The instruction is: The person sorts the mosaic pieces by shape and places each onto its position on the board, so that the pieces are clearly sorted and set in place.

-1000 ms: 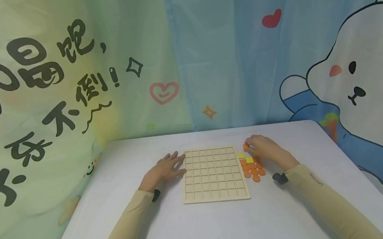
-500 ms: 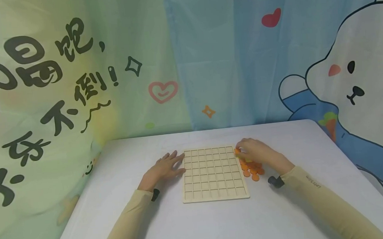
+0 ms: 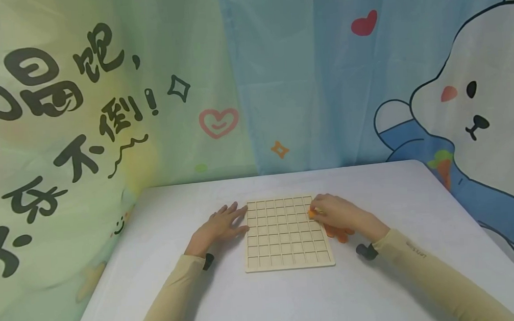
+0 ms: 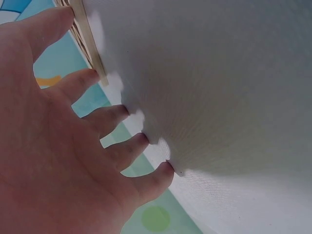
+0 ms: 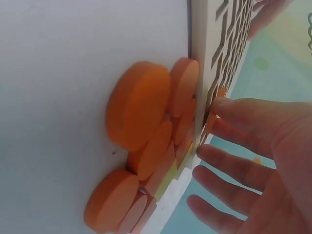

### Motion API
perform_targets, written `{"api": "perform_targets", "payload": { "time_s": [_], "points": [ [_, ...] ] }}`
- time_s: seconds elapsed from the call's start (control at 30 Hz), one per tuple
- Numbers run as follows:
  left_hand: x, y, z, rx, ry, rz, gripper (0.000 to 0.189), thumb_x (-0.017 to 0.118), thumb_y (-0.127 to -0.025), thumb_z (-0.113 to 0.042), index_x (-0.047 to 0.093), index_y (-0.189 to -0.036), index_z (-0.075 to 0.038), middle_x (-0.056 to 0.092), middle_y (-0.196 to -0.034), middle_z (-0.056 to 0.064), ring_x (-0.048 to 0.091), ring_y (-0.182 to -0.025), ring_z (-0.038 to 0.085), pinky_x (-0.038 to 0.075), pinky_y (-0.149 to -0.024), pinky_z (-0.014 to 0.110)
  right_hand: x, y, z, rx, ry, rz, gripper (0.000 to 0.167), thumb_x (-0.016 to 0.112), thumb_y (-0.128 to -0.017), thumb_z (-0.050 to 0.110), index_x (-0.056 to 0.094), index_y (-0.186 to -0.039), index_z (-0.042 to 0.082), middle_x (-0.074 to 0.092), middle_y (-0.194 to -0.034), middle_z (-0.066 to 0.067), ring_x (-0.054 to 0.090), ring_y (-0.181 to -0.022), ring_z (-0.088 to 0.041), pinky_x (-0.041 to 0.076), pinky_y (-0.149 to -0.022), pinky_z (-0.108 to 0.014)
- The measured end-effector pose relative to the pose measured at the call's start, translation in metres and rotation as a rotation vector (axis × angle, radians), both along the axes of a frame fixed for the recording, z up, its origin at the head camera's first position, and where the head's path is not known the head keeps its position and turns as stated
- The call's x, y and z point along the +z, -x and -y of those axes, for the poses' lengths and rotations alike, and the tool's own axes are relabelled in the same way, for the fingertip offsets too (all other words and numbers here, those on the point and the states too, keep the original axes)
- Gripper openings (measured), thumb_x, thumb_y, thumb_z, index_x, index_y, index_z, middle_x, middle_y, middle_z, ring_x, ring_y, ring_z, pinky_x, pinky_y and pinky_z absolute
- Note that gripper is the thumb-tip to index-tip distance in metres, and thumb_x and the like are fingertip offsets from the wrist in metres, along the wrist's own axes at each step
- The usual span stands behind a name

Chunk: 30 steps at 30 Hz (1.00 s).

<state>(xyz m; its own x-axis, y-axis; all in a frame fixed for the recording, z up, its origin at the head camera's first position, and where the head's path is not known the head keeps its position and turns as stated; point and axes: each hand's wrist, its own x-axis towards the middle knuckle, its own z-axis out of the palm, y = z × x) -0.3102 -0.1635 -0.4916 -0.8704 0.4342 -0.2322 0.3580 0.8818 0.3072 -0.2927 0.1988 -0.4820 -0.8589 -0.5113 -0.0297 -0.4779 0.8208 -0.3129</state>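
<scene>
Piece and board meet at the right-hand side: we see one orange piece over the far half of the pale gridded board, pinched between thumb and forefinger of the right hand, its other fingers loosely extended. We cannot tell whether it touches a cell. Just beside the board, orange discs and yellow pieces lie close together. Opposite, the left hand is spread, thumb and forefinger at the board's left edge, steadying it, we judge. Beneath is a white table. We take the step in hand as placing this piece; the next move calls for squaring it with one cell, then lowering and releasing it.
</scene>
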Motion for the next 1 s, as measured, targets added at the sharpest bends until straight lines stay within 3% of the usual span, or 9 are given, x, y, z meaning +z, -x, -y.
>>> {"api": "perform_targets", "payload": {
  "time_s": [0.4, 1.0],
  "points": [
    [-0.0076, 0.0029, 0.0033, -0.004, 0.017, 0.002, 0.071, 0.052, -0.099, -0.056, 0.028, -0.16, -0.028, 0.019, -0.168, 0.013, 0.017, -0.154, 0.045, 0.018, -0.122, 0.065, -0.0038, -0.0025, 0.0021, -0.016, -0.021, 0.002, 0.022, 0.07, -0.095, 0.021, 0.073, -0.114, 0.01, 0.066, -0.12, -0.007, 0.061, -0.109, -0.025, 0.053, -0.096, -0.046],
    [-0.0059, 0.0041, 0.0025, -0.004, 0.013, -0.002, 0.07, 0.052, -0.099, -0.056, 0.029, -0.16, -0.028, 0.019, -0.168, 0.013, 0.017, -0.153, 0.046, 0.018, -0.122, 0.066, -0.0056, -0.0035, -0.0009, 0.006, -0.029, -0.061, 0.023, 0.071, -0.094, 0.02, 0.074, -0.115, 0.01, 0.068, -0.117, -0.007, 0.063, -0.106, -0.024, 0.055, -0.092, -0.045]
  ]
}}
